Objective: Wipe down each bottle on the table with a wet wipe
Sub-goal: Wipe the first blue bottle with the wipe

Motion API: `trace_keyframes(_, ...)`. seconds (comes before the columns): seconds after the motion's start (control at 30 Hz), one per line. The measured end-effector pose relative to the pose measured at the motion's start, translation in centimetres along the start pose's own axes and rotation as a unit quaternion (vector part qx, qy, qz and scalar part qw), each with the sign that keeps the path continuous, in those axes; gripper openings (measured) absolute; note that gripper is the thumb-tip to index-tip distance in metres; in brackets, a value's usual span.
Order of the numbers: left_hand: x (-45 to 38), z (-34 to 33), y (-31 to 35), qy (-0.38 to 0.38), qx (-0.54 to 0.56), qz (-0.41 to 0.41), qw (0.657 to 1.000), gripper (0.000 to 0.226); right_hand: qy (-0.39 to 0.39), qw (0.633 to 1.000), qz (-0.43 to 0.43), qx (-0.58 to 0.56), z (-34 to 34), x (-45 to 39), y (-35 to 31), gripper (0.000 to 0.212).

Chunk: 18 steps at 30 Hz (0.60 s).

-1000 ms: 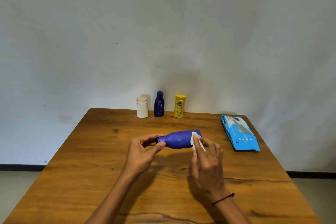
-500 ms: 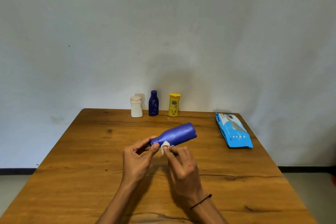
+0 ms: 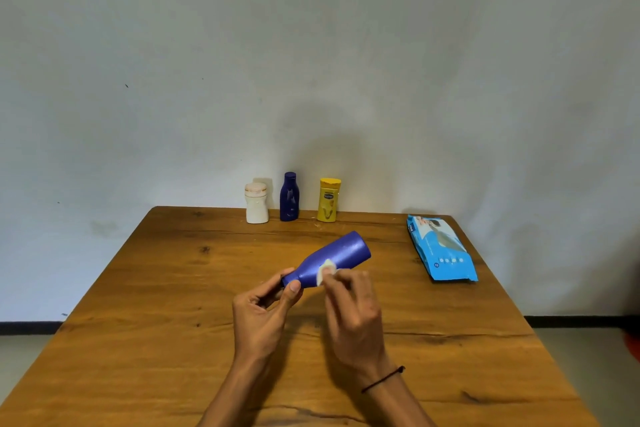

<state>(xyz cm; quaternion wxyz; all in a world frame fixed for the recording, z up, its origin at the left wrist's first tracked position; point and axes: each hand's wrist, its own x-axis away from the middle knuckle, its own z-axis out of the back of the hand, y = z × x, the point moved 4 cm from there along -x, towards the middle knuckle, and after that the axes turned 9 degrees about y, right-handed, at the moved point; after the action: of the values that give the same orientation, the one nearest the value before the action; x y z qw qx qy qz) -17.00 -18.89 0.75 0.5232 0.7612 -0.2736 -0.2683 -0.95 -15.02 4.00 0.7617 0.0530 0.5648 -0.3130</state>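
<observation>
Pinching the cap end, left hand (image 3: 263,314) held the bottle (image 3: 334,258) tilted above the table (image 3: 156,322). Right hand (image 3: 353,308), just beside it, pressed the wipe (image 3: 325,274) on its neck, fingers curled. Bottle likely light, stiff, slick when wet; grip the narrow neck. 3 bottles (image 3: 290,197) stood behind.

arms: bare, no sleeves | right wrist: thin dark cord bracelet (image 3: 382,379)

Both forearms reach forward over the table. The left hand (image 3: 261,317) pinches the bottle (image 3: 334,258) neck between thumb and fingers. The right hand (image 3: 353,312), blurred, presses a wipe (image 3: 325,270) against it.
</observation>
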Motion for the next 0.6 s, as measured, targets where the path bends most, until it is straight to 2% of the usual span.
trace_keyframes(0.1,0.5,0.1,-0.4,0.002,0.04,0.031,0.999,0.027,-0.006,0.999,0.042,0.007,0.3,0.3,0.5,0.025)
trace_keyframes(0.23,1.1,0.8,-0.7,0.002,0.014,0.014,1.0,0.03,0.069,0.991,-0.11,0.024,2.3,-1.5,3.6,0.022)
trace_keyframes(0.3,1.3,1.0,-0.7,0.0,-0.024,-0.019,1.0,0.031,0.086,0.986,-0.143,0.026,2.5,-2.2,4.0,0.023)
trace_keyframes(0.37,1.4,0.8,-0.3,0.002,-0.061,-0.069,0.996,0.032,0.065,0.993,-0.09,0.03,2.0,-1.9,2.5,0.017)
trace_keyframes(0.43,1.5,0.6,0.2,0.0,-0.077,-0.108,0.991,0.034,0.013,1.0,-0.019,0.011,1.1,-0.4,0.4,0.019)
trace_keyframes(0.5,1.7,0.4,0.3,-0.004,-0.078,-0.121,0.99,0.036,-0.033,0.999,0.024,-0.016,0.5,0.8,-0.6,0.022)
trace_keyframes(0.6,1.8,0.5,0.5,0.002,-0.081,-0.126,0.989,0.037,-0.052,0.995,0.073,-0.037,0.5,0.3,-0.4,0.019)
